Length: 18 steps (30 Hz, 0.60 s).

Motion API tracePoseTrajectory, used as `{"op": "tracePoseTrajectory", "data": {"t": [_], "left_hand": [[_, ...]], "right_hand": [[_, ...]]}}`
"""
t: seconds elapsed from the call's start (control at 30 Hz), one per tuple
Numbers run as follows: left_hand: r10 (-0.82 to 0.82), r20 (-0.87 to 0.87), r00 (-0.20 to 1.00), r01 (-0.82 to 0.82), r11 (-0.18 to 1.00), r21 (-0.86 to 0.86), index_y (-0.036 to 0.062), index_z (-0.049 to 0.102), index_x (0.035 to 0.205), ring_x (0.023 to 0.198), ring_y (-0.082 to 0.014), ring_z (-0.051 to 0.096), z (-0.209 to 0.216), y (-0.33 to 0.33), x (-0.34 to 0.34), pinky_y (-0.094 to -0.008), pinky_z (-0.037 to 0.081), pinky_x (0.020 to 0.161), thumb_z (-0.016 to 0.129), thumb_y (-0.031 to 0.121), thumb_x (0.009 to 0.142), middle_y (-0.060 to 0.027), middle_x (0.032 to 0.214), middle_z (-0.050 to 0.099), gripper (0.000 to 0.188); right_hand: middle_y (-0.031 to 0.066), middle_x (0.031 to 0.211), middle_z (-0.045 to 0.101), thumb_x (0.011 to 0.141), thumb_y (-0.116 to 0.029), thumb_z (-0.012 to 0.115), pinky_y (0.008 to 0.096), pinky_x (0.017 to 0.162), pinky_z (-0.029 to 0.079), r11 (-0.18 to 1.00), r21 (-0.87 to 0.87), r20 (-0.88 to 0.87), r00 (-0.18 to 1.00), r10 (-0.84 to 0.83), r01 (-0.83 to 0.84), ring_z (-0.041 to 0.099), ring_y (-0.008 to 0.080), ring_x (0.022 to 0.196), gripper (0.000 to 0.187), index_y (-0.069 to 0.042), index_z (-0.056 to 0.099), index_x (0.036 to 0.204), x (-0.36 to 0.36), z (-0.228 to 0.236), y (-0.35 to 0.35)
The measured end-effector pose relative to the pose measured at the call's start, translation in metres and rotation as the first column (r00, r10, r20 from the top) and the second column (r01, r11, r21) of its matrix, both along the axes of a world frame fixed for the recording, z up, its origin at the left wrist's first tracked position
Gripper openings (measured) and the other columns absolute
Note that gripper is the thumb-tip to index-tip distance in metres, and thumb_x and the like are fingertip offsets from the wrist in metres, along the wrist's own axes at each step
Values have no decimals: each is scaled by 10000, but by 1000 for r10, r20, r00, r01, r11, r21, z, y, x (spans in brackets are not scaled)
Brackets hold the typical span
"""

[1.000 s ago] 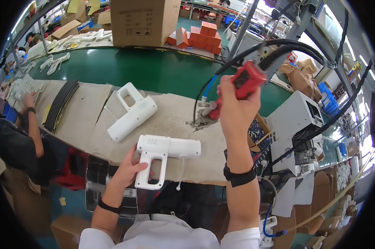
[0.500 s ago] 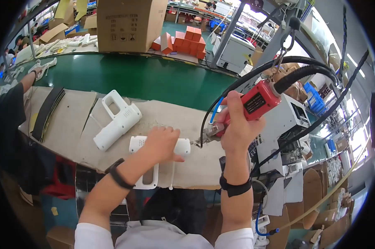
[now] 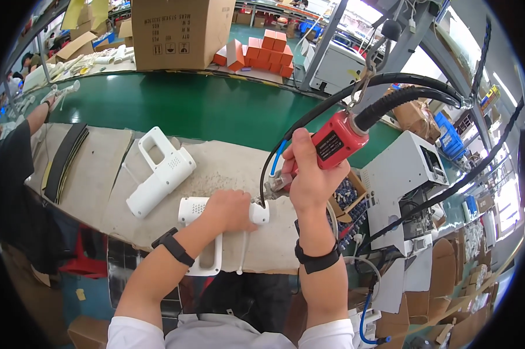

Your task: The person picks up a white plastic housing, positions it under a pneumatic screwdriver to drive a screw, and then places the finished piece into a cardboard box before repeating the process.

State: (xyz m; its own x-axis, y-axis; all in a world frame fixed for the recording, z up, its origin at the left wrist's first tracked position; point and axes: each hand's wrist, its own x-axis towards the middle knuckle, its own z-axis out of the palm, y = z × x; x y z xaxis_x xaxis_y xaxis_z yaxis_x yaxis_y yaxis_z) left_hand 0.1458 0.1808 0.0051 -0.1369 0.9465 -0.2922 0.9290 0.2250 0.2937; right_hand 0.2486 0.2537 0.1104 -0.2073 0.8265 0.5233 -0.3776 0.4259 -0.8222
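Observation:
My left hand [image 3: 230,210] wraps over a white plastic housing with a loop handle [image 3: 189,208] and presses it to the cardboard-covered bench [image 3: 108,212]. The handle points toward me, and a thin white cable trails from the housing. In my right hand [image 3: 315,181] is a red automatic screwdriver [image 3: 339,139], its fingers closed around the body. The metal nose of the tool sits at the right end of the housing; whether the bit touches a screw is too small to tell. A second white housing [image 3: 163,177] lies to the left, handle pointing away.
Thick black hoses [image 3: 402,81] and a hook suspend the screwdriver from above. Beyond the bench runs a green conveyor belt [image 3: 181,104]. A grey machine [image 3: 405,168] and a box of small dark parts [image 3: 350,198] stand at right. A co-worker's arm [image 3: 38,119] reaches in at far left.
My right hand has brought the screwdriver left and down, so its nose is now over the housing's right end. My left hand still holds the housing. The view has shifted slightly.

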Motion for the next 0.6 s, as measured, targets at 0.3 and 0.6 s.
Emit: {"op": "tracePoseTrajectory", "data": {"t": [0.3,0.6], "left_hand": [[-29,-5,1000,29,1000,-12,8,636,1063,1055,-262,612,8,-5,2,-374,501,876,705,533,718,-121,1108,632,632],[13,50,999,-10,999,-54,17,628,1060,1026,-289,624,6,-10,4,-383,503,876,707,543,702,-140,1077,642,641]], "right_hand": [[27,568,561,835,-179,735,217,399,389,1000,14,67,998,-7,6,504,80,429,232,-22,582,760,-16,-40,11],[54,571,557,875,-142,659,228,378,383,998,67,-28,999,-18,20,503,108,412,179,-2,570,806,26,21,-32]]}}
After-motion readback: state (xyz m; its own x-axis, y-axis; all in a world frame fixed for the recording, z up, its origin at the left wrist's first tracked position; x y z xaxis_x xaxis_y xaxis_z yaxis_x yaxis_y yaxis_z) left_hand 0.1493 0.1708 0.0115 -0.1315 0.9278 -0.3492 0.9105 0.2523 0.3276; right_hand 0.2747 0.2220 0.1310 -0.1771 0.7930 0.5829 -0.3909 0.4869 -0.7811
